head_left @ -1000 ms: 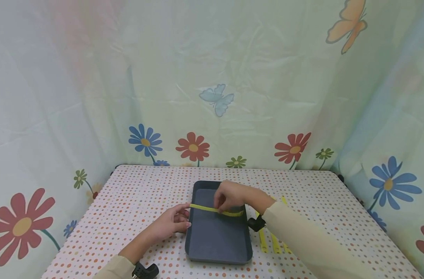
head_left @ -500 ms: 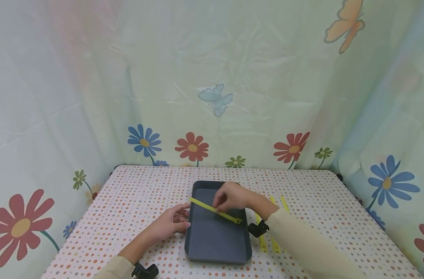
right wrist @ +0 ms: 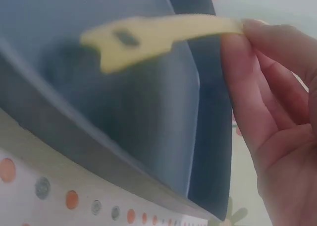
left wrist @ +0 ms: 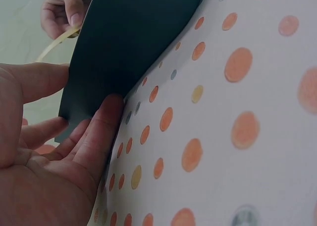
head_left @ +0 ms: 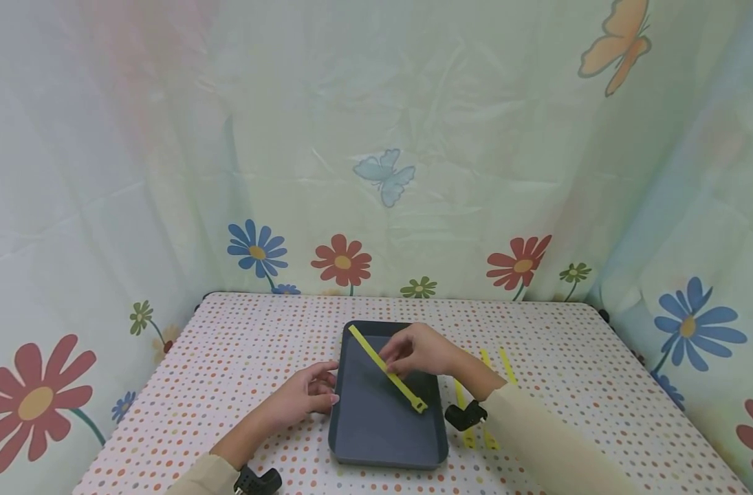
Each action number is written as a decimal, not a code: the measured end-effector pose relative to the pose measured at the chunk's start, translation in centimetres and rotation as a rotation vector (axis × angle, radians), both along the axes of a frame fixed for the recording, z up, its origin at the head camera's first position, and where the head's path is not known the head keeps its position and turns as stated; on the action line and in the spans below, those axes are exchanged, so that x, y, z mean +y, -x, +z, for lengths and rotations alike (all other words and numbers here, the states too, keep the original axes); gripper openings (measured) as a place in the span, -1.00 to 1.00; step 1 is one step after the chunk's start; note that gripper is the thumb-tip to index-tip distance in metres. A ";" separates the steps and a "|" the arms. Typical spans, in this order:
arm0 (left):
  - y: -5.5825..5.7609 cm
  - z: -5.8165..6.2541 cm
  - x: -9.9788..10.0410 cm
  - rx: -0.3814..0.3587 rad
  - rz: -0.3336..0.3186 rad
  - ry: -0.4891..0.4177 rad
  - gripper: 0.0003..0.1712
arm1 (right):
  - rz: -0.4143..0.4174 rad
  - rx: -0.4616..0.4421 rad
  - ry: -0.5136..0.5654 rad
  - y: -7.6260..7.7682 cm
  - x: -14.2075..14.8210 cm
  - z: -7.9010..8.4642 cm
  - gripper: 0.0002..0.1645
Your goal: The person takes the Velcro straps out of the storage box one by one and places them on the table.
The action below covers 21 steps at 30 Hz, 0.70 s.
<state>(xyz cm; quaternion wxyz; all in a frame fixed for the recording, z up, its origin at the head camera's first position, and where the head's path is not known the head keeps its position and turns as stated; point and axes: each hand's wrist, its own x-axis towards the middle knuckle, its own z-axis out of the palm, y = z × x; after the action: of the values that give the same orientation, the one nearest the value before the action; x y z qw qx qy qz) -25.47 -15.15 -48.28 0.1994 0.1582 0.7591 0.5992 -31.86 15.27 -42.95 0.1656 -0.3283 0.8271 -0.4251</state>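
A yellow hook-and-loop cable strap (head_left: 407, 393), with a slotted head at one end, is held over a dark grey tray (head_left: 385, 440). My right hand (head_left: 422, 352) pinches the strap near its middle between thumb and fingers. The strap slants, its slotted head toward the near right and its tail toward the tray's far left corner. In the right wrist view the slotted head (right wrist: 126, 40) hangs above the tray floor, apart from it. My left hand (head_left: 298, 397) rests its fingers against the tray's left side; in the left wrist view the fingertips (left wrist: 106, 114) touch the outer wall.
Several more yellow straps (head_left: 489, 438) lie on the table right of the tray, partly hidden under my right forearm. The table's dotted cover (head_left: 277, 344) reaches back to a flower-print curtain (head_left: 475, 172). Black cameras (head_left: 465, 414) sit on both wrists.
The strap has turned from lying nearly crosswise over the tray to a steep diagonal, its tail swinging away and its head nearer. My right hand shifted slightly right; my left hand stayed put.
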 end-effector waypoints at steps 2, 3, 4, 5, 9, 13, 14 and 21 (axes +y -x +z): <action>0.0 0.0 0.0 -0.002 0.000 0.000 -0.18 | -0.016 -0.029 0.029 -0.2 0.1 -0.1 -0.72; 0.0 -0.1 0.0 -0.004 0.001 0.000 -0.18 | -0.023 -0.042 0.041 -0.2 0.2 -0.2 -0.70; 0.0 -0.1 0.0 -0.005 0.001 0.000 -0.18 | -0.028 -0.049 0.054 -0.3 0.3 -0.2 -0.68; 0.0 -0.1 0.0 -0.007 0.002 -0.001 -0.18 | -0.036 -0.055 0.061 -0.4 0.3 -0.3 -0.66; 0.1 -0.1 0.0 -0.009 0.005 0.003 -0.19 | -0.066 -0.079 0.099 -0.7 0.5 -0.6 -0.58; 0.0 0.1 0.1 -0.009 0.013 0.012 -0.18 | -0.100 -0.126 0.162 -1.2 0.6 -0.6 -0.54; 0.0 0.1 0.1 -0.009 0.015 0.014 -0.18 | -0.104 -0.135 0.177 -1.3 0.6 -0.6 -0.53; 0.0 0.0 0.0 -0.010 0.015 0.021 -0.18 | -0.153 -0.167 0.247 -1.9 0.8 -0.8 -0.45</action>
<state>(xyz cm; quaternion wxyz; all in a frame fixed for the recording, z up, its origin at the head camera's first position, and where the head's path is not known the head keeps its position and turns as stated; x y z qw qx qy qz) -25.45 -15.13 -48.27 0.2005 0.1474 0.7654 0.5935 -29.93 16.03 -43.76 0.1594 -0.2460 0.7744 -0.5607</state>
